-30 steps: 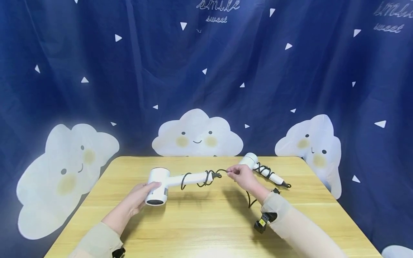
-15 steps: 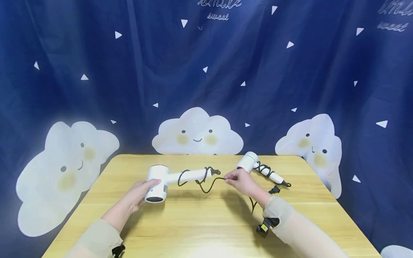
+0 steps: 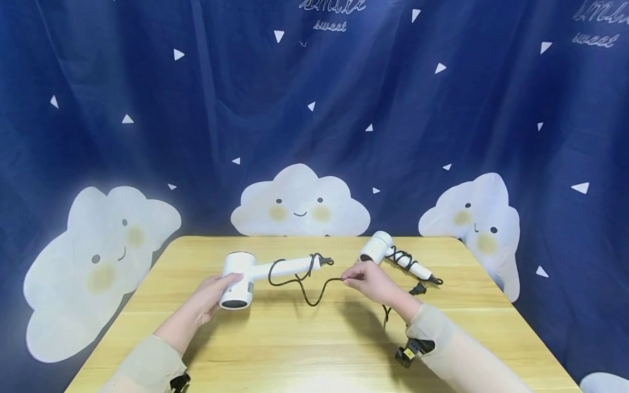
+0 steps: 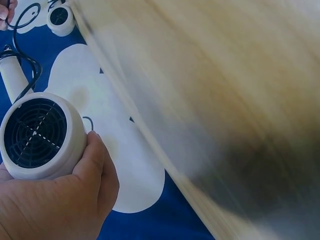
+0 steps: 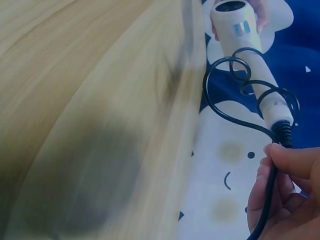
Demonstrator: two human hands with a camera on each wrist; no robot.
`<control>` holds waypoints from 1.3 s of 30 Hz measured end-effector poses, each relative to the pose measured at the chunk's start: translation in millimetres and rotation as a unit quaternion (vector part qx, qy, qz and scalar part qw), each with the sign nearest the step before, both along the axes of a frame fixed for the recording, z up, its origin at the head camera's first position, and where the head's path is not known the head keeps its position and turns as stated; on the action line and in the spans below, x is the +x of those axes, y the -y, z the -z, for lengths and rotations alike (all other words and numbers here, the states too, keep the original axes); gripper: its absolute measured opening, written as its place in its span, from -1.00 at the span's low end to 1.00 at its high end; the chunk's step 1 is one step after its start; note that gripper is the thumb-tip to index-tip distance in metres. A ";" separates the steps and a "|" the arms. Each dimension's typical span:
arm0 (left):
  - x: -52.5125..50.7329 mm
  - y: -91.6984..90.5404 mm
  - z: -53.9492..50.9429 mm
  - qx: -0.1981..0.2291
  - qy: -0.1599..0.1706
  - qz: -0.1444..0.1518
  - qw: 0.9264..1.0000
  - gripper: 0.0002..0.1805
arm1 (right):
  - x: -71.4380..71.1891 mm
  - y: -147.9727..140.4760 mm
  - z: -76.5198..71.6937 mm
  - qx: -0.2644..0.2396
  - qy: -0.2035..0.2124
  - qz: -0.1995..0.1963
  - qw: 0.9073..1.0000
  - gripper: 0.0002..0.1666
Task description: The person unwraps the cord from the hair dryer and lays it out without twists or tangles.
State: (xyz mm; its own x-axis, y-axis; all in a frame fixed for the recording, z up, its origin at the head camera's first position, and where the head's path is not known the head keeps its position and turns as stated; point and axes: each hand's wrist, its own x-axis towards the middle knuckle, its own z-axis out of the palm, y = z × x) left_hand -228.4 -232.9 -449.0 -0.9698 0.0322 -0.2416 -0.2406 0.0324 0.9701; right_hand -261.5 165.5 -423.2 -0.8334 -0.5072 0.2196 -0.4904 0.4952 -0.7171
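A white hair dryer (image 3: 238, 279) is held up over the table, its handle pointing right. My left hand (image 3: 212, 295) grips its barrel; in the left wrist view the round dark grille (image 4: 35, 133) faces the camera. A black power cord (image 5: 270, 195) winds loosely around the handle (image 5: 270, 95) and sags in a loop towards my right hand (image 3: 369, 279). Thumb and fingers of that hand pinch the cord, well apart from the handle's end. Past the right hand, the cord's lower part and a black plug (image 3: 417, 289) show beside the wrist.
Another white hair dryer (image 3: 377, 246) lies at the back right of the wooden table (image 3: 275, 349), its cord wrapped around its handle (image 3: 413, 267). Behind the table's far edge hangs a dark blue curtain (image 3: 275, 109) with cloud prints. A wrist camera (image 3: 411, 352) sits under the right sleeve.
My right hand has come slightly down and nearer, pulling the cord. The cord's turns around the handle have loosened, and a longer sagging loop has formed. The left hand keeps its grip.
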 end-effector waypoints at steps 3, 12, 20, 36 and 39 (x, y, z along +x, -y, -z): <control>-0.7 0.3 0.3 -0.003 0.001 -0.001 1.000 -0.37 | 1.8 -2.7 -3.7 -0.002 -0.004 -0.005 1.000 -0.87; 0.9 0.4 0.8 -0.011 -0.001 0.005 1.000 -0.35 | 7.7 -12.5 -19.0 0.014 -0.015 -0.033 0.999 -0.87; -0.3 1.3 2.7 -0.007 -0.005 0.007 1.000 -0.37 | 8.6 -21.8 -33.6 -0.013 -0.044 -0.057 0.997 -0.86; 2.5 -1.2 1.0 -0.008 0.002 0.010 1.000 -0.34 | 21.0 -14.0 -62.4 -0.107 -0.080 0.016 0.991 -0.88; 2.4 -1.8 0.9 -0.008 0.002 0.012 1.000 -0.35 | 27.7 -9.2 -73.3 -0.123 -0.083 0.039 0.988 -0.87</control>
